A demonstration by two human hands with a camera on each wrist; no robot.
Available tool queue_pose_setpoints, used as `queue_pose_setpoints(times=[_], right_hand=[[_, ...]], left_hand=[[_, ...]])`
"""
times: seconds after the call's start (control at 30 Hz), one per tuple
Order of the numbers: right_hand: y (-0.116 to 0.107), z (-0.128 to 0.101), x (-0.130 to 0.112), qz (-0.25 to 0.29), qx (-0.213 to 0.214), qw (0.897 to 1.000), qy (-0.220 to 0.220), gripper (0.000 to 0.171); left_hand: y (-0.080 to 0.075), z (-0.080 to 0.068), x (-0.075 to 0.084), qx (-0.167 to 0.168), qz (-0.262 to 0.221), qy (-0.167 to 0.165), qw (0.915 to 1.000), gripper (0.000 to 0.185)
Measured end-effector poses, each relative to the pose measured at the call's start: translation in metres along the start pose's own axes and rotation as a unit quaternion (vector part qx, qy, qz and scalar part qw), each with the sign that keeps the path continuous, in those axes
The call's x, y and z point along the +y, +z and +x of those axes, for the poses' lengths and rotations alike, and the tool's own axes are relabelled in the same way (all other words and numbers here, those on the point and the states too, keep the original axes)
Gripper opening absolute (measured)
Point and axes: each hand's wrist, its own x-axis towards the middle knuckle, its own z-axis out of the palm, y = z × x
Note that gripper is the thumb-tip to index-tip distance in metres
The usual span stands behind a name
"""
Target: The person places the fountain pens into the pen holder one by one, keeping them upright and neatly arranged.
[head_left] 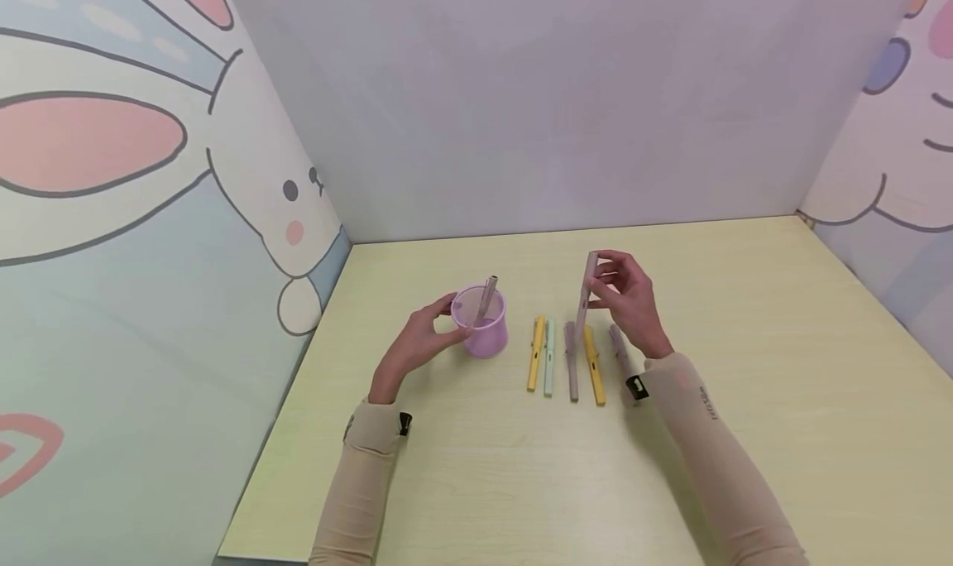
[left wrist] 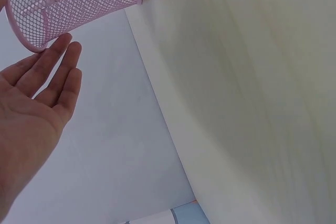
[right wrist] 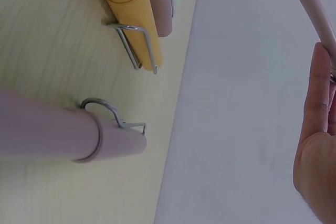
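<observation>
A pinkish-purple mesh pen cup point(head_left: 487, 341) stands upright on the table. My left hand point(head_left: 417, 342) holds it by the rim, thumb on the near side and fingers on the far side; in the left wrist view the fingertips point(left wrist: 63, 40) touch the mesh. One pen point(head_left: 486, 298) leans inside the cup, its end above the rim. To the right, my right hand point(head_left: 631, 303) pinches a mauve pen point(head_left: 585, 299) near its top, nearly upright over the row of pens. Closest below that hand lies another mauve pen point(right wrist: 58, 132) with a wire clip.
In the row lie a yellow pen point(head_left: 536, 355), a mint green pen point(head_left: 549, 361), a mauve pen point(head_left: 572, 363) and a second yellow pen point(head_left: 595, 367). Behind the pale wooden table point(head_left: 476, 483) rises a plain wall point(head_left: 551, 103); a rabbit-patterned wall point(head_left: 149, 318) borders the left side.
</observation>
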Motion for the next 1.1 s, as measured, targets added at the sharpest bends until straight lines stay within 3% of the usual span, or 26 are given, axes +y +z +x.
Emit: queue_pose_setpoints(times=[1.1], right_hand=[[0.026, 0.008, 0.003, -0.001, -0.006, 1.000, -0.011, 0.043]], left_hand=[[0.000, -0.001, 0.001, 0.001, 0.001, 0.002, 1.0000, 0.074]])
